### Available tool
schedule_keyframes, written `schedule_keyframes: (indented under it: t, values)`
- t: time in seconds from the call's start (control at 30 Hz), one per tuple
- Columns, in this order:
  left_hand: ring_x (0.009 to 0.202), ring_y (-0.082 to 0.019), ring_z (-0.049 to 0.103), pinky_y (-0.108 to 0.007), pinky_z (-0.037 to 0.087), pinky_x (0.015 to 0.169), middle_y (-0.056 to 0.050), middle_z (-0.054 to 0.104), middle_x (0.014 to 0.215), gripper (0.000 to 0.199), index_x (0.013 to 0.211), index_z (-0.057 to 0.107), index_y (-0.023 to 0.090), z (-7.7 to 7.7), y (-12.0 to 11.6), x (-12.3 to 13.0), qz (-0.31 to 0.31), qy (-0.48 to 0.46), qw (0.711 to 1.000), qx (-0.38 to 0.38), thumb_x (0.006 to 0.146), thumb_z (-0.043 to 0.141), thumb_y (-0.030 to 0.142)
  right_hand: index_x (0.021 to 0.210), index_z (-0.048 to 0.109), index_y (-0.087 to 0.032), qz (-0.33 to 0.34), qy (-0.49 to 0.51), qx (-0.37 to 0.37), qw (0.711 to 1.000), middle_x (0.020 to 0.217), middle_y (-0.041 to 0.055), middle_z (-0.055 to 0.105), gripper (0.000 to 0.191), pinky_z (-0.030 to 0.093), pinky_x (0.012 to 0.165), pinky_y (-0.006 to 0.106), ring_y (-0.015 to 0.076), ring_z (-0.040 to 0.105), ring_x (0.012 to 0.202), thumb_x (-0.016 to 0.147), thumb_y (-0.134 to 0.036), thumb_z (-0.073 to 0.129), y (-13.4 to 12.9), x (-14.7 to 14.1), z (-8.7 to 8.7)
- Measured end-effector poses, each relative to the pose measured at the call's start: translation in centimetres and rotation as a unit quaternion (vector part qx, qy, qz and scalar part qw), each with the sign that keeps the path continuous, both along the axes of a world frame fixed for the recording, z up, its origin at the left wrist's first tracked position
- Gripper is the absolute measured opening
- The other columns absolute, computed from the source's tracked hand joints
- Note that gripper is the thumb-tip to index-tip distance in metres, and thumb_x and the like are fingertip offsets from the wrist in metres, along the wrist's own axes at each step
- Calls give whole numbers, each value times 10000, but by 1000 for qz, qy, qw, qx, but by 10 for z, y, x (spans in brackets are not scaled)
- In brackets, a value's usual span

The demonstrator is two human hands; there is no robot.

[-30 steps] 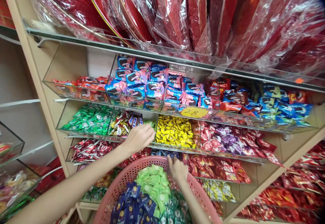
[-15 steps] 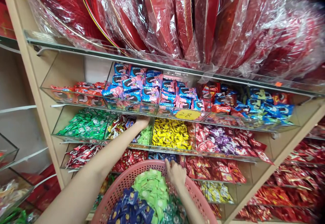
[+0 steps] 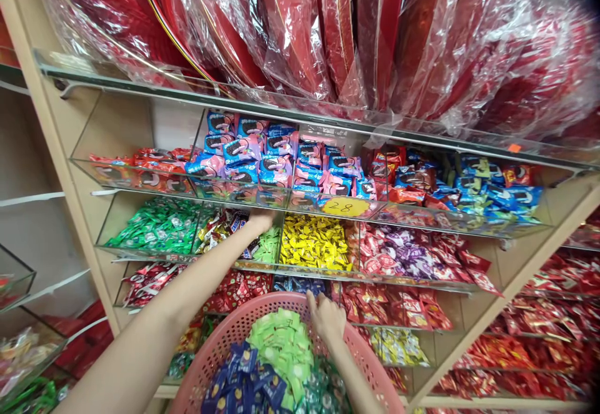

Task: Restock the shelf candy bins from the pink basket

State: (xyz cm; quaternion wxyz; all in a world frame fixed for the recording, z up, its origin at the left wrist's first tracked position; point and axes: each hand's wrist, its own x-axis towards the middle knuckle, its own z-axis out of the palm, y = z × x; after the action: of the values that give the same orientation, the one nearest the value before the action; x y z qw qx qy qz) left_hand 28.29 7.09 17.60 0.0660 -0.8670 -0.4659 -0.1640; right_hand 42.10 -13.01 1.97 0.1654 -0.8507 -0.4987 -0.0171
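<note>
My left hand (image 3: 260, 219) reaches into a shelf bin, over light green candies (image 3: 268, 246) and beside Snickers-style bars (image 3: 237, 226). Its fingers are hidden behind the shelf front above, so what they touch cannot be made out. With my right hand (image 3: 327, 318) I grip the far rim of a pink perforated plastic basket (image 3: 234, 321). Inside the basket lie light green packets (image 3: 281, 345), dark blue packets (image 3: 246, 381) and dark green candies (image 3: 325, 384) in separate heaps.
Clear-fronted bins flank my left hand, with green candies (image 3: 159, 225) to the left and yellow candies (image 3: 316, 242) to the right. Above runs a glass shelf edge (image 3: 234, 98), under plastic-wrapped red items (image 3: 300, 26). A yellow price tag (image 3: 345, 206) reads 28.
The view has shifted slightly. My left hand has moved a little farther into the bin, its fingers more hidden. The right hand stays on the basket rim.
</note>
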Motion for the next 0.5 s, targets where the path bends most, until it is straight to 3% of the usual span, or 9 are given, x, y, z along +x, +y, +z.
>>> schedule_keyframes:
  t: [0.27, 0.37, 0.5]
  values:
    - [881, -199, 553, -270, 398, 741, -61, 605, 996, 275, 958, 596, 211, 15, -37, -11, 18, -3, 1000, 9, 797, 375, 240, 796, 593, -198, -3, 2, -4, 1000, 818, 115, 663, 532, 347, 744, 363, 249, 588, 862, 830, -533, 181, -1, -4, 6]
    - [854, -181, 546, -269, 385, 727, -55, 612, 943, 283, 961, 593, 215, 9, -53, -22, -11, -39, 997, 65, 822, 348, 240, 811, 596, -196, -6, -2, -9, 1000, 834, 120, 663, 534, 339, 758, 358, 242, 589, 864, 833, -534, 184, -1, -4, 7]
    - [912, -182, 483, -308, 353, 793, -57, 608, 888, 281, 981, 587, 202, -11, -82, -45, -87, -134, 971, 176, 851, 343, 255, 833, 600, -189, -8, -1, -23, 1000, 838, 122, 662, 544, 337, 758, 348, 232, 593, 855, 841, -521, 169, 0, -3, 7]
